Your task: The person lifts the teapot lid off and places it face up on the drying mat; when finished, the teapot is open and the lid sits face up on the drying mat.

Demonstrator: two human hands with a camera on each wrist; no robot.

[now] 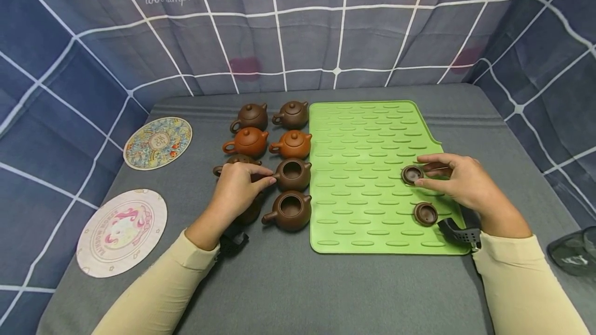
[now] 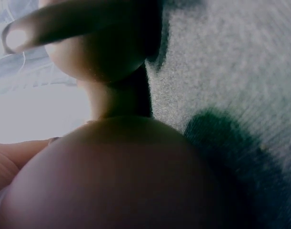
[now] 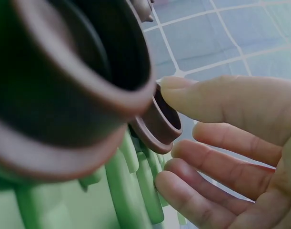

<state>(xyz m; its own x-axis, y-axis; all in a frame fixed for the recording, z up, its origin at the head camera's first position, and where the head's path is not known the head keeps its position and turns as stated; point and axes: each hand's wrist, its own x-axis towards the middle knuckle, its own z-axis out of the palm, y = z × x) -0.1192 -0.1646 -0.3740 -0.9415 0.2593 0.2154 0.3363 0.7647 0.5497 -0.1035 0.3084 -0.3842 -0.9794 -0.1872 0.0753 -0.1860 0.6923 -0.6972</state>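
My left hand (image 1: 239,185) pinches the handle of a lidless brown teapot (image 1: 294,185) between thumb and forefinger. Just below it stands another lidless brown teapot (image 1: 291,223). My right hand (image 1: 465,182) is over the green mat, thumb and forefinger apart at the right edge of an upturned brown teapot lid (image 1: 412,175). In the right wrist view the thumb tip (image 3: 178,93) is right at that lid's rim, other fingers loosely bent. A second upturned lid (image 1: 426,214) lies nearer. Large blurred teapot bodies (image 2: 112,176) fill much of the left wrist view.
Lidded teapots stand behind: two brown, including one (image 1: 294,115), and two orange, including one (image 1: 294,145). More brown pots (image 1: 249,214) are partly hidden by my left hand. The ribbed green mat (image 1: 363,133) lies right; two round coasters (image 1: 122,234) lie left. A dark glass (image 1: 575,252) stands far right.
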